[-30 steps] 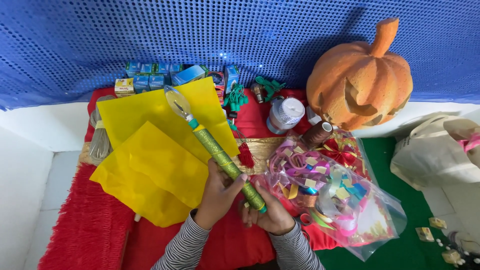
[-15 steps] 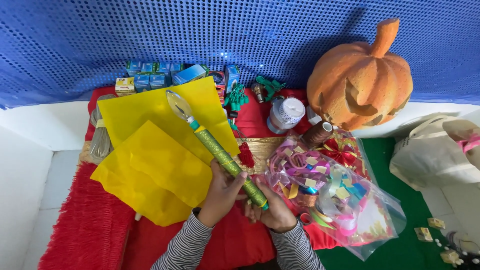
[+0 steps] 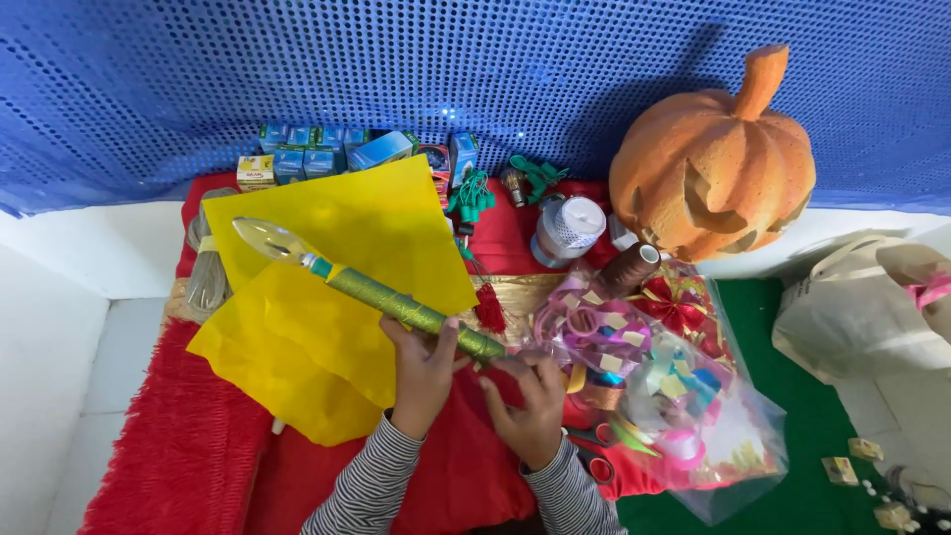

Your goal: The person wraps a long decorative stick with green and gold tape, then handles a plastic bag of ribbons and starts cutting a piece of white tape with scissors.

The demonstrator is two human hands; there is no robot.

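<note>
Red fringed cloth [image 3: 178,446], yellow paper sheets [image 3: 337,297]; left hand [image 3: 424,372] wrapped round green glitter candle lamp [image 3: 396,307], right hand [image 3: 530,401] pinching its base end, fingertips hidden.

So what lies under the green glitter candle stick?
Under the green glitter candle stick, held by the left hand and right hand, lie yellow sheets on a red cloth. What those sheets cover is hidden.

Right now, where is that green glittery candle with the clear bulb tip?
In the head view, the green candle lies slanted left of centre over the yellow sheets, held near its lower end by the left hand and right hand.
</note>
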